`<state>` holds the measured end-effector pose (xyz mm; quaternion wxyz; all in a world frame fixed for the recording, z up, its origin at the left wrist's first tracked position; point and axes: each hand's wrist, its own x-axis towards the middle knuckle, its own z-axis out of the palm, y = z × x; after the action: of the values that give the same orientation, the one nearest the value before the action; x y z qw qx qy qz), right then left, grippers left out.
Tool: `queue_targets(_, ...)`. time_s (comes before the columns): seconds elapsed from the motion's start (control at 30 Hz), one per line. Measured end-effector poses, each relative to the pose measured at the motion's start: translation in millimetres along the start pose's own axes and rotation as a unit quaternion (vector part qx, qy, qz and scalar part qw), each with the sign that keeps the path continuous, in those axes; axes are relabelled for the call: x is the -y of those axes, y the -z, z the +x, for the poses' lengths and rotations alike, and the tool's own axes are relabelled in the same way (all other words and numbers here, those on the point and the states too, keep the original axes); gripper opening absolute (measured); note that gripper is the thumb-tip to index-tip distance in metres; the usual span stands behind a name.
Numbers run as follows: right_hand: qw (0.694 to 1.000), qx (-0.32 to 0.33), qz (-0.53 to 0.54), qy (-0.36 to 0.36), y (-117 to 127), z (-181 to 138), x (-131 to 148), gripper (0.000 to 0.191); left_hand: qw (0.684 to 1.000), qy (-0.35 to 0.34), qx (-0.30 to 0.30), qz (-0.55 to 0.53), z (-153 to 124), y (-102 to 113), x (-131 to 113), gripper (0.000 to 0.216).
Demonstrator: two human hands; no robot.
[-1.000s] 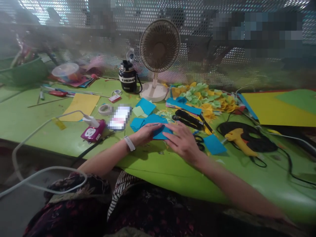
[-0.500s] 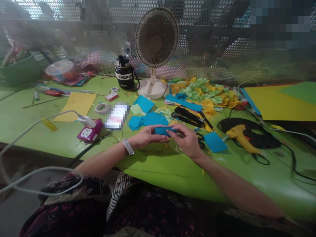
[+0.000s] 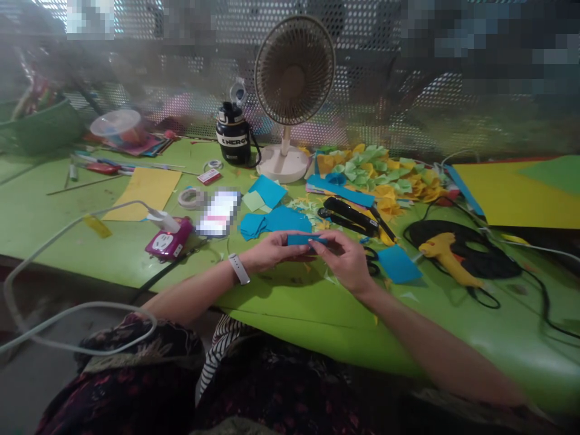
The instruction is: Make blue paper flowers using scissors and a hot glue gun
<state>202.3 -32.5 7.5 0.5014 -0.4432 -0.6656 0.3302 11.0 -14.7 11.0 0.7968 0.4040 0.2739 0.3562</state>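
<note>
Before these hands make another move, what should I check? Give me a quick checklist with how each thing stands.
1. Folded blue paper held by both hands: ok; the left hand and right hand grip opposite ends.
2. Its crease pressed sharp: cannot tell; fingers hide much of it.
3. Yellow glue gun set down: ok; neither hand touches it.
4. Scissors shut: cannot tell; the blades are hidden.
5. White plug in the purple adapter: ok.
6. Black bottle closed: not ok; its lid appears flipped up.
</note>
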Motion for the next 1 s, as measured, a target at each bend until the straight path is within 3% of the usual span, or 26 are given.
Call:
queue_targets(0.57, 1.0, 0.01, -0.025, 0.016, -1.3, -2.0, -2.2, 0.022, 0.998, -0.04, 0.012, 0.046, 3.7, 5.5, 6.8, 0.039)
queue_targets(0.8, 0.997, -0.027, 0.048, -0.062, -1.8, -0.4, 0.1, 0.042, 0.992, -0.079, 0.057, 0.084, 2.1, 7.4, 4.2, 0.05)
queue_targets(1.0, 0.997, 0.001, 0.05, -0.064, -1.8, -0.3, -0.8, 0.031, 0.99, -0.096, 0.045, 0.089, 0.9, 6.5, 3.8, 0.052)
